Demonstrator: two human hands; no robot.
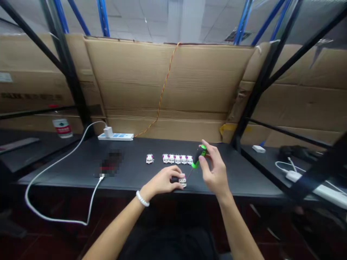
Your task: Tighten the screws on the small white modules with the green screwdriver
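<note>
My left hand (165,180) rests near the black table's front edge with its fingers pinched on a small white part (182,181). A white bead bracelet circles that wrist. My right hand (214,169) is raised just to the right and grips a green and black screwdriver (199,157), whose thin shaft slants down towards the small part. Behind the hands a row of several small white and pink parts (177,159) lies on the table (244,180), and one more such part (149,158) sits apart to the left.
A white power strip (116,136) with a plugged charger lies at the back left; its white cable (54,166) loops off the front edge to a blurred dark object (111,164). Cardboard walls stand behind. A red-labelled jar (62,127) stands far left; white cables lie at right.
</note>
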